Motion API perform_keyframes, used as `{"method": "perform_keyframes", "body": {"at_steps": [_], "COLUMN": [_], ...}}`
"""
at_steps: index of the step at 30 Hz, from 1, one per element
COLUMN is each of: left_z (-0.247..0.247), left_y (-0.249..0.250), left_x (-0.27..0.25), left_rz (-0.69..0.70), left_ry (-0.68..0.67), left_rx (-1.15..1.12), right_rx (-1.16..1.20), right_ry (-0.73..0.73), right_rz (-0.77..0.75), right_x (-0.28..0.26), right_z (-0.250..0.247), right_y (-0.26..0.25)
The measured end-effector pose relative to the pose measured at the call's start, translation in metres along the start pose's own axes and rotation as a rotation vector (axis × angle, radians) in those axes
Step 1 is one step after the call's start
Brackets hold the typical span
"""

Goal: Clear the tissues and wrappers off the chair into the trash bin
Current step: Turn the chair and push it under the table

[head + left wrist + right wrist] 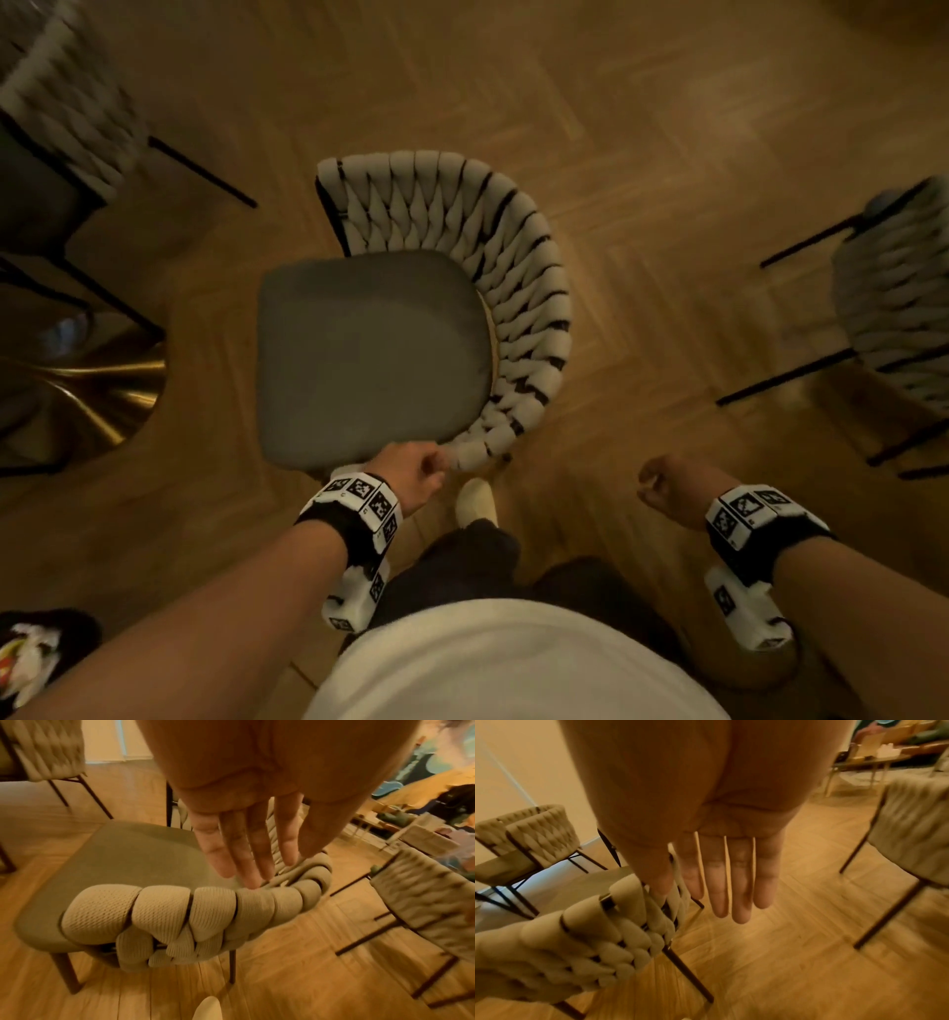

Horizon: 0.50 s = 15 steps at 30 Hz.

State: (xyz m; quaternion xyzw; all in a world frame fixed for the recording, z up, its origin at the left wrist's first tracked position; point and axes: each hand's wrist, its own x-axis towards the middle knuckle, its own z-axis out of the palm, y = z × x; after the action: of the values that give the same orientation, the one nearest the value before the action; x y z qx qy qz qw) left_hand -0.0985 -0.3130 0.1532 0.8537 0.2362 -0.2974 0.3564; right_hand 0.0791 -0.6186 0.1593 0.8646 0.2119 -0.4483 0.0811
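The chair (pixel 369 354) stands in the middle of the floor, and its grey seat (pixel 123 866) is bare, with no tissue or wrapper showing on it. My left hand (pixel 416 475) hovers at the near end of the woven backrest (pixel 164 908). Its fingers (pixel 246 850) are straight and hold nothing; I cannot tell if they touch the weave. To the right of the chair, my right hand (pixel 667 488) hangs over the floor. Its fingers (pixel 731 882) are straight and empty. A dark trash bin (pixel 77 624) at the bottom left holds white tissues and colourful wrappers.
Similar woven chairs stand at the top left (pixel 67 103) and at the right (pixel 893 298). A round gold table base (pixel 97 390) sits left of the chair. My white-socked foot (pixel 475 501) is just behind it. The floor is wooden parquet (pixel 667 154).
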Motion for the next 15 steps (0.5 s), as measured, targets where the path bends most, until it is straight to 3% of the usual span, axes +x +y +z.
{"method": "perform_keyframes", "body": {"at_steps": [5, 11, 13, 15], "left_z": [-0.012, 0.018, 0.032, 0.045], "left_y": [0.012, 0.034, 0.052, 0.076], "left_x": [0.017, 0.043, 0.059, 0.081], "left_rz": [-0.135, -0.342, -0.417, -0.477], "left_ry": [0.103, 0.143, 0.176, 0.210], "left_rx": [-0.202, -0.335, -0.385, -0.424], "right_rx": [-0.192, -0.500, -0.605, -0.691], "right_ry": [-0.030, -0.092, -0.068, 0.021], "right_rz": [-0.100, -0.369, -0.506, -0.769], "right_x": [0.056, 0.153, 0.191, 0.229], "right_z": [-0.093, -0.192, -0.219, -0.242], "right_y": [0.007, -0.028, -0.046, -0.068]}}
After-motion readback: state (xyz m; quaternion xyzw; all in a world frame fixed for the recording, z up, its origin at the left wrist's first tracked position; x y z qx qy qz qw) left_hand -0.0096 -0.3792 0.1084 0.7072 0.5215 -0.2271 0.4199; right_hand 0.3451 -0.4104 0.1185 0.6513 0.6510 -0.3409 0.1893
